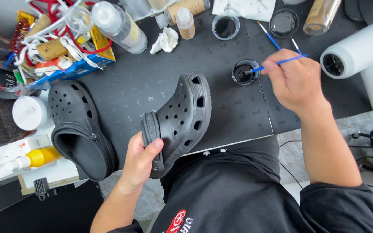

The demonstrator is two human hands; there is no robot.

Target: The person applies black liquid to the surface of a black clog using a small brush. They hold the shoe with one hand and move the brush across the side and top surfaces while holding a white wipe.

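My left hand (pixel 140 160) grips a black foam clog (pixel 182 121) by its heel strap, holding it tilted over the front edge of the dark mat (pixel 152 86). My right hand (pixel 295 80) holds a thin blue paintbrush (pixel 277 62) whose tip dips into a small round cup of black paint (pixel 244 71). A second matching black clog (pixel 80 129) lies flat on the left, open side up, untouched.
A white hair dryer (pixel 363 56) stands at the right. At the back are another cup of black liquid (pixel 226 26), a black lid (pixel 284 23), a spare blue brush (pixel 269 35), bottles, a crumpled tissue (pixel 165 40) and a cluttered box (pixel 65 47).
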